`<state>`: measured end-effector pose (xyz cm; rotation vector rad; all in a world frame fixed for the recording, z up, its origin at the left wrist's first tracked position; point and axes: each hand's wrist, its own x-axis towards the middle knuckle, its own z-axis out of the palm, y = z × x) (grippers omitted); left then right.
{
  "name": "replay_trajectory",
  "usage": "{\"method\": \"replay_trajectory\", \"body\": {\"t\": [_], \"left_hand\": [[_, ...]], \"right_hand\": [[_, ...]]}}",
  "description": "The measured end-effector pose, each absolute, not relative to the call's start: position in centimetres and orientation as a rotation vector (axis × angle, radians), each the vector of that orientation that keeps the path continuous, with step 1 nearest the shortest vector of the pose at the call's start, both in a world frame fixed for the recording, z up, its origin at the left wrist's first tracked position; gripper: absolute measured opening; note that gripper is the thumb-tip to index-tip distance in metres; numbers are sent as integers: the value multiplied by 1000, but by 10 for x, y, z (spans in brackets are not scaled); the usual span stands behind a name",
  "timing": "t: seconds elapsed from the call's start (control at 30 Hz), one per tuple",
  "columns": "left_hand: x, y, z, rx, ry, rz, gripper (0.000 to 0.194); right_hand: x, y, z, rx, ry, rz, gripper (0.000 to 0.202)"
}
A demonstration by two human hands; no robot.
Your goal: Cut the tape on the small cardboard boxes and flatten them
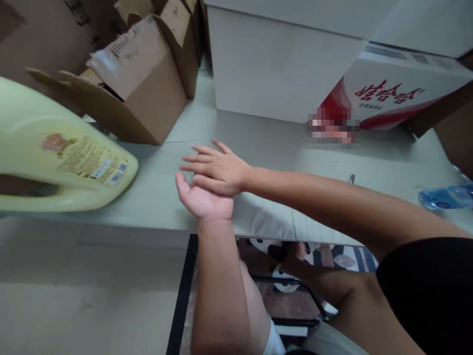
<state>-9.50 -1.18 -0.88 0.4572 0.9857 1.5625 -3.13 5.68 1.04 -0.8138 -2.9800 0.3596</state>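
Observation:
My left hand point(207, 201) lies palm up above the table's front part, its thumb stretched out to the left. Across it rests my right hand point(223, 170), back upward, with its fingers extended and spread toward the left. The right palm touches the left hand and covers its other fingers. Neither hand shows any object in it. Nearest to them on the left is a big pale yellow jug point(79, 150) with a handle and a printed label, apart from both hands.
Opened cardboard boxes point(155, 93) stand at the back left. Behind the hands is a large white box point(266, 69), beside a red-and-white carton point(391, 93). A clear blue-labelled bottle point(447, 196) lies at the right. The table's front edge point(148, 224) runs below the hands.

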Motion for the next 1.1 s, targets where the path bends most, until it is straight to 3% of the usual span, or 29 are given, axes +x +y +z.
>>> {"method": "replay_trajectory", "body": {"t": [0.17, 0.3, 0.57, 0.63, 0.77, 0.97, 1.1], "left_hand": [[-106, -18, -2, 214, 701, 1748, 40], [-115, -18, 2, -137, 690, 1734, 27], [-121, -11, 8, -328, 783, 1725, 28], [-120, -11, 10, -327, 786, 1731, 29], [-116, -11, 10, -310, 786, 1745, 28], [-113, -12, 9, -271, 896, 1832, 18], [-121, -15, 6, -318, 1083, 2114, 14]], "right_hand": [[-75, 102, 14, -1270, -2800, 319, 53], [-111, 122, 37, -1100, -2599, 297, 55], [-167, 122, 58, -828, -2612, 546, 43], [-169, 118, 57, -816, -2584, 537, 37], [-164, 109, 58, -773, -2593, 456, 56], [-155, 109, 62, -926, -2685, 400, 40], [-105, 105, 53, -898, -2417, 424, 24]]}}
